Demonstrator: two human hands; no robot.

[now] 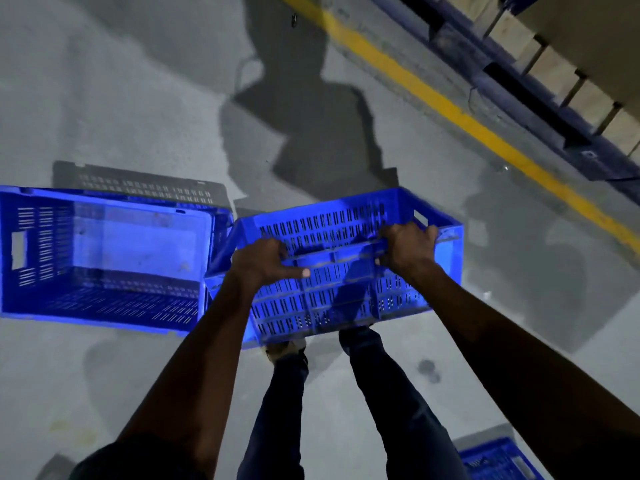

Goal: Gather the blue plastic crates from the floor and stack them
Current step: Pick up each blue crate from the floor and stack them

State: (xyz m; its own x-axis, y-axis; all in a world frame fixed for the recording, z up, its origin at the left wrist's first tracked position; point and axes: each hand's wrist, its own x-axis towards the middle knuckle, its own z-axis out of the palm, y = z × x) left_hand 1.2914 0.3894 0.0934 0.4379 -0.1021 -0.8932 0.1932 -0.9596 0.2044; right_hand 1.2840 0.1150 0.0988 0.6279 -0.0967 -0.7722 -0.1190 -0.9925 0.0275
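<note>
I hold a blue slotted plastic crate point(349, 296) in front of my legs, tilted so its near side wall faces me. My left hand point(263, 261) grips the near rim on the left. My right hand point(407, 245) grips the same rim on the right. A second blue crate point(86, 292) rests upright on the floor just to the left, its corner touching or nearly touching the held crate. A corner of a third blue crate point(498, 459) shows at the bottom right.
The floor is grey concrete with a yellow painted line point(450, 109) running diagonally at the upper right. Beyond the line stand blue pallets point(540, 112) carrying cardboard boxes. My feet point(287, 348) are under the held crate.
</note>
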